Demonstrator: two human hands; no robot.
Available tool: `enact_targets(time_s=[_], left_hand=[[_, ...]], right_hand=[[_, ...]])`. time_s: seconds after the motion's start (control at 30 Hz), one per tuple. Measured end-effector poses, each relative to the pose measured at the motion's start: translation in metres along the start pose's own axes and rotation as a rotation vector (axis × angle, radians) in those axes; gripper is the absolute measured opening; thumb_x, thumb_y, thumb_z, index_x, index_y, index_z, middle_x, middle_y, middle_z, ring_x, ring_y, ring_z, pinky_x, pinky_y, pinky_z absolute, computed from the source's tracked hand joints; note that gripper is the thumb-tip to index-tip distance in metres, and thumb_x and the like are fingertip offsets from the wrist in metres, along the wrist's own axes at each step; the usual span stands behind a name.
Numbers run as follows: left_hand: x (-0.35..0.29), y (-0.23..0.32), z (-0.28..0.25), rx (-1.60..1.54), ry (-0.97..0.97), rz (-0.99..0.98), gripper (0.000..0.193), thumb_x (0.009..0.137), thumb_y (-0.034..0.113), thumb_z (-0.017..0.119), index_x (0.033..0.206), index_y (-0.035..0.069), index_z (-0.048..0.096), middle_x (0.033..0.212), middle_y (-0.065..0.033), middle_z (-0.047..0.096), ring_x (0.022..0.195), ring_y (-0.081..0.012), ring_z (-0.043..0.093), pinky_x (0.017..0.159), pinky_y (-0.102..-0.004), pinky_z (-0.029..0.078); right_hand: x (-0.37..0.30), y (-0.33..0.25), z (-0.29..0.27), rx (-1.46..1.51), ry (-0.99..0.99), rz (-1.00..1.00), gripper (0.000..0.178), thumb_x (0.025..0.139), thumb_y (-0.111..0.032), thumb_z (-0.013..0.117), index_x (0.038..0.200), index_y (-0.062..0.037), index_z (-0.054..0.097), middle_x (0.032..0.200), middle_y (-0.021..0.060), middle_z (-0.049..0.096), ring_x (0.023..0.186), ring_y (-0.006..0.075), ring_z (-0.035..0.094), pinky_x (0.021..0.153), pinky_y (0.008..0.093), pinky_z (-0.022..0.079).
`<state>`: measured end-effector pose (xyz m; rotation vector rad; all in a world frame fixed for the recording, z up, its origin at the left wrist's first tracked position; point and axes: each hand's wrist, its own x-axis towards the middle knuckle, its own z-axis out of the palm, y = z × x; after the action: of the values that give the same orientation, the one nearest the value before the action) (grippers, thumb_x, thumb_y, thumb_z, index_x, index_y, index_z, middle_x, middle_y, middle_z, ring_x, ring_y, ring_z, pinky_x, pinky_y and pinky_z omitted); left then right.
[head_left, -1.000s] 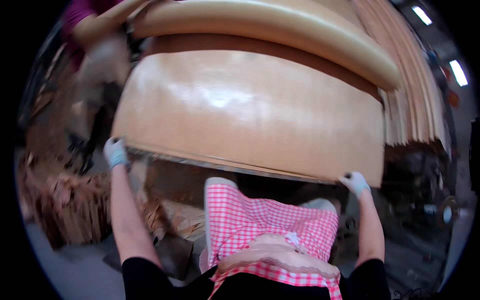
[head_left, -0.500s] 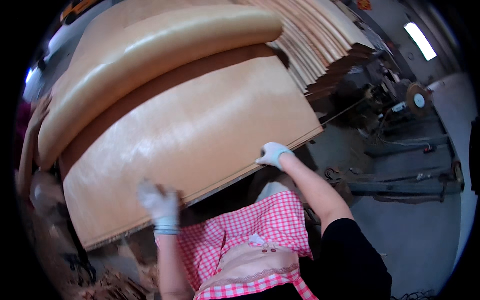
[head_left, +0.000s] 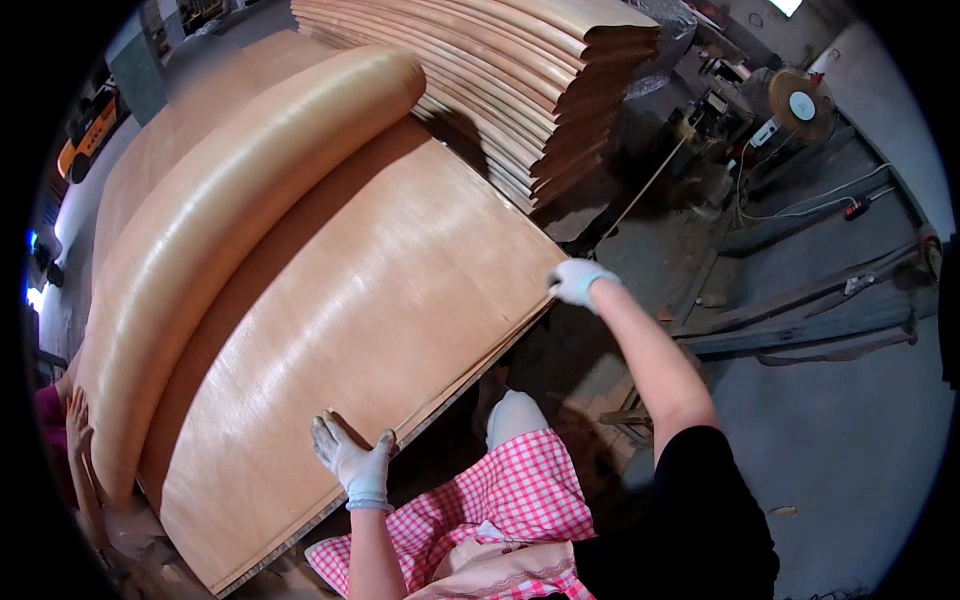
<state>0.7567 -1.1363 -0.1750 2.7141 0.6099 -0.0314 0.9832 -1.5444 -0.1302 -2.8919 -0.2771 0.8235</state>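
Note:
A large, glossy tan veneer sheet (head_left: 340,330) lies before me, and its far part curls back in a thick roll (head_left: 215,215). My left hand (head_left: 352,458), in a white glove with grey fingertips, rests by the sheet's near edge with fingers and thumb spread. At the near right corner, my gloved right hand (head_left: 578,283) has its fingers closed on the sheet's edge; the fingertips are partly hidden. Another person's hand (head_left: 78,425) presses against the left end of the roll. Layered edges show along the near side of the stack.
A tall stack of wavy veneer sheets (head_left: 520,95) stands beyond the roll to the right. Further right are a machine with a tan disc (head_left: 798,105), cables and a metal frame (head_left: 800,325). A yellow vehicle (head_left: 90,135) stands at the far left.
My view has turned, so the sheet appears more slanted. My right hand has moved along the near edge to the corner. My left hand, blurred before, now lies still with spread fingers.

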Motion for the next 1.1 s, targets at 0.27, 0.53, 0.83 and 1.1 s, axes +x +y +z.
enact_targets(time_s=[0.27,0.53,0.83,1.1], left_hand=[[-0.001,-0.002,0.004,0.004,0.015,0.007,0.111,0.061,0.046,0.078,0.146,0.002,0.022,0.151,-0.0218,0.021,0.142,-0.0342,0.015,0.116,-0.0433,0.010],[-0.008,-0.009,0.011,0.001,0.281,0.072,0.083,0.067,0.035,0.078,0.134,0.001,0.042,0.136,-0.0237,0.042,0.129,-0.0365,0.036,0.109,-0.0445,0.027],[-0.073,0.020,-0.065,-0.700,0.276,0.418,0.031,0.068,0.017,0.073,0.094,0.005,0.062,0.088,-0.0142,0.062,0.083,-0.0328,0.060,0.076,-0.0405,0.049],[-0.116,-0.036,-0.069,-1.276,0.127,0.055,0.018,0.075,0.010,0.070,0.089,0.001,0.064,0.085,-0.0055,0.064,0.080,-0.0125,0.061,0.073,-0.0280,0.050]], right_hand=[[0.044,0.073,0.018,0.115,0.101,0.262,0.032,0.080,-0.024,0.063,0.107,-0.0069,0.066,0.111,0.0183,0.063,0.103,0.0356,0.060,0.089,0.0419,0.047],[-0.011,0.005,0.046,0.552,0.742,0.183,0.030,0.086,-0.025,0.059,0.099,0.0016,0.062,0.101,0.0236,0.063,0.096,0.0404,0.059,0.081,0.0445,0.047],[-0.163,-0.273,0.103,1.210,-0.080,-0.579,0.016,0.088,-0.008,0.061,0.098,0.0038,0.057,0.119,0.0148,0.058,0.092,0.0120,0.057,0.082,0.0249,0.046],[-0.208,-0.343,0.114,1.129,-0.170,-0.689,0.031,0.090,-0.024,0.064,0.102,0.0032,0.056,0.129,0.0224,0.051,0.109,0.0206,0.053,0.096,0.0315,0.041]])
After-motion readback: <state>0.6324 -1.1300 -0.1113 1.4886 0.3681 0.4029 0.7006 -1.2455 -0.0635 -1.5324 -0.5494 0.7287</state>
